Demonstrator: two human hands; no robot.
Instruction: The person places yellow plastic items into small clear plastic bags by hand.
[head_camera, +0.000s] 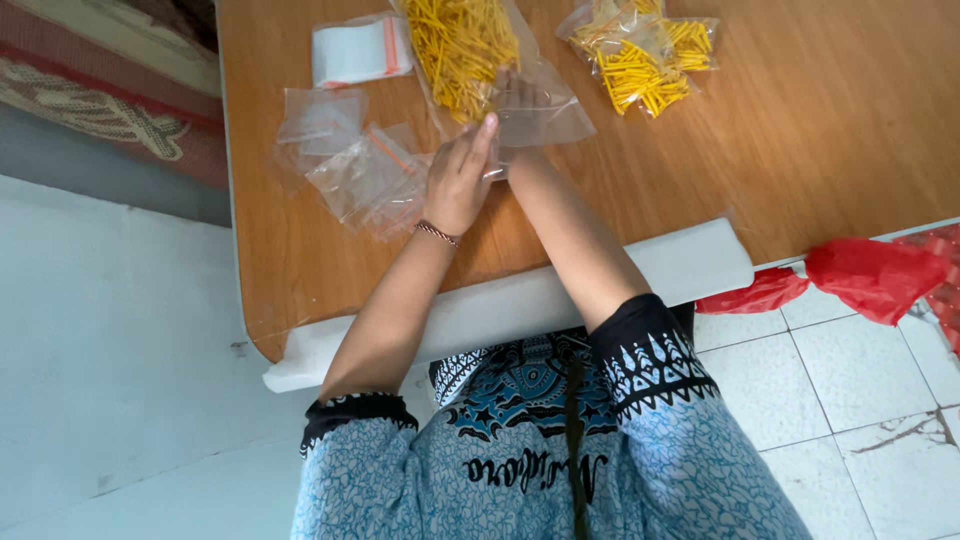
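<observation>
Wooden table (820, 120), seen from above. One large clear bag of yellow sticks (465, 45) lies at centre; the right hand (515, 95) is buried inside it, grip unseen, while the left hand (460, 180), fingers extended, steadies its mouth: the picking-out step, judged. A steady mouth matters next. One smaller filled bag (640, 55); several empty zip bags (365, 180).

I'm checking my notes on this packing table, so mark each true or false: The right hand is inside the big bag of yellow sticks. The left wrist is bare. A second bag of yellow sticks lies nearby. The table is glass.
1. The right hand is inside the big bag of yellow sticks: true.
2. The left wrist is bare: false, the left hand has a bracelet.
3. A second bag of yellow sticks lies nearby: true.
4. The table is glass: false, it is wood.
</observation>
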